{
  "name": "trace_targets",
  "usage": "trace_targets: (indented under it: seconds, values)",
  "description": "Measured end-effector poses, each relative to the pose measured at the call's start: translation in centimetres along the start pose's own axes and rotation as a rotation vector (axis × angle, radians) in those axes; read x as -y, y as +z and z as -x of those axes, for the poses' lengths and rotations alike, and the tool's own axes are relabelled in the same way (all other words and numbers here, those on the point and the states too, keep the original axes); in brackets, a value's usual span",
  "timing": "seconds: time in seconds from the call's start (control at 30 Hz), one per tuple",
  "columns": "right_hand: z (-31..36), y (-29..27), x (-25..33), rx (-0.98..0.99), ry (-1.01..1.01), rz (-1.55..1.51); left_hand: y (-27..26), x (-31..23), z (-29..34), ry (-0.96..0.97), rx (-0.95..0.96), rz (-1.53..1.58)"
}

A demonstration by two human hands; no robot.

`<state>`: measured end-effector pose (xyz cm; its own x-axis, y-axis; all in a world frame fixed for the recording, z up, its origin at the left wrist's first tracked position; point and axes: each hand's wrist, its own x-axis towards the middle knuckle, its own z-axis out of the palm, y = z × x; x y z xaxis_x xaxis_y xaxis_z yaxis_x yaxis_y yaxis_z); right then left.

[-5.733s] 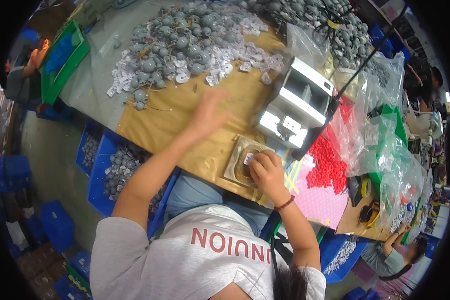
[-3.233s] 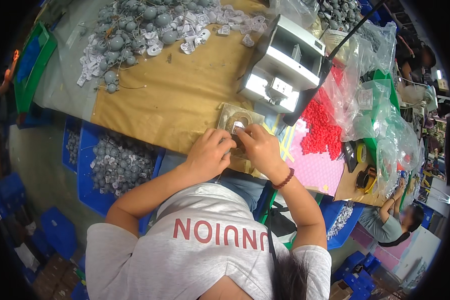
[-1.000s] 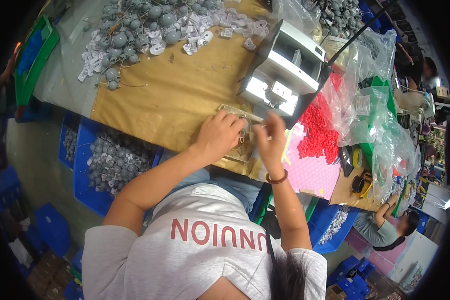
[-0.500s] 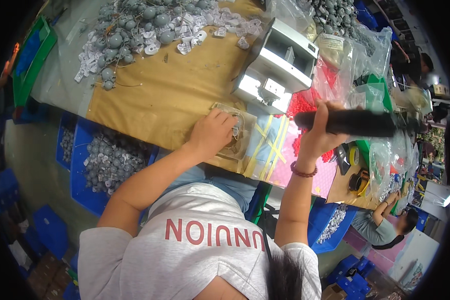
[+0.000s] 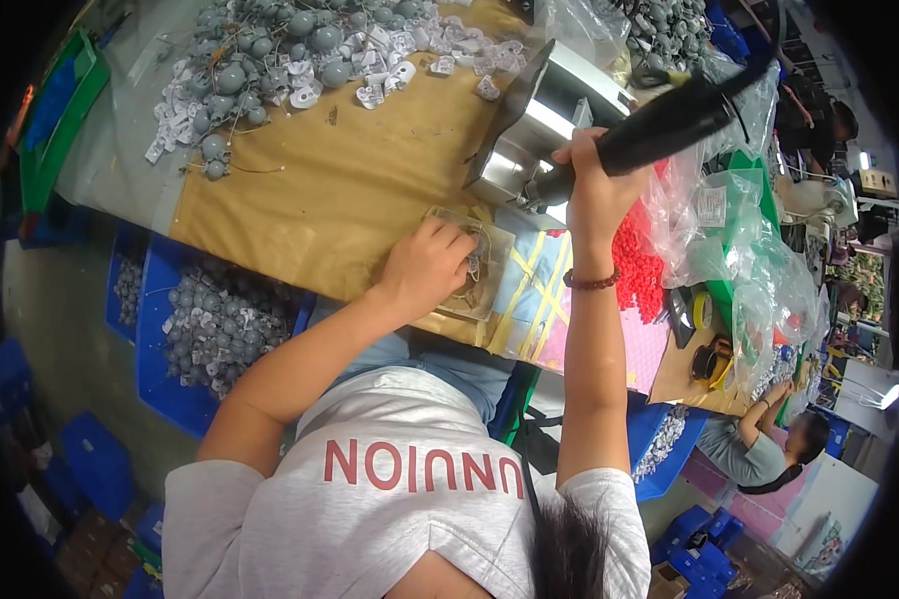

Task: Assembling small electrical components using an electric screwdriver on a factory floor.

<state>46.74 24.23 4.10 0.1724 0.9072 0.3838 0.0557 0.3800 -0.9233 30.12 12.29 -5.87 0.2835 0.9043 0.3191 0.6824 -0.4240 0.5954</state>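
Observation:
My right hand point(image 5: 601, 205) is wrapped round a black corded electric screwdriver point(image 5: 664, 130). Its tip points down and left, at the front of a silver box-shaped screw feeder point(image 5: 559, 112); whether it touches is too small to tell. My left hand point(image 5: 425, 268) is closed, with its fingertips curled over a small part in a clear and brown fixture point(image 5: 491, 285) near the table's front edge. That part is mostly hidden under the fingers.
Grey ball-shaped parts with wires point(image 5: 232, 80) and white plastic pieces point(image 5: 375, 92) lie heaped at the back left. Small red parts point(image 5: 637, 270) and clear bags point(image 5: 759, 260) are to the right. A blue bin point(image 5: 160, 349) stands below left. Another person point(image 5: 754, 449) sits at the far right.
My right hand has moved left and up with the screwdriver, which swung from level to slanted, its tip now at the feeder. My left hand has stayed at the fixture.

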Motion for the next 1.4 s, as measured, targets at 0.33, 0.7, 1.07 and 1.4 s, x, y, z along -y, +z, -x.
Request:
trace_targets:
  seconds: [0.33,0.7,1.07,1.4]
  values:
    - [7.7,0.6,1.3,0.159,0.112,-0.053,0.3,0.4,0.2,0.023,-0.019,-0.023]
    - [11.3,1.3,0.1,0.131,0.030,-0.236,0.1,0.8,0.0,0.016,-0.005,0.043]
    - [12.9,0.4,-1.4,0.250,-0.070,-0.054,0.6,1.3,0.3,0.001,-0.016,0.093]
    - [13.4,0.6,-1.7,0.278,-0.050,-0.072,0.4,1.5,0.2,-0.027,0.032,0.181]
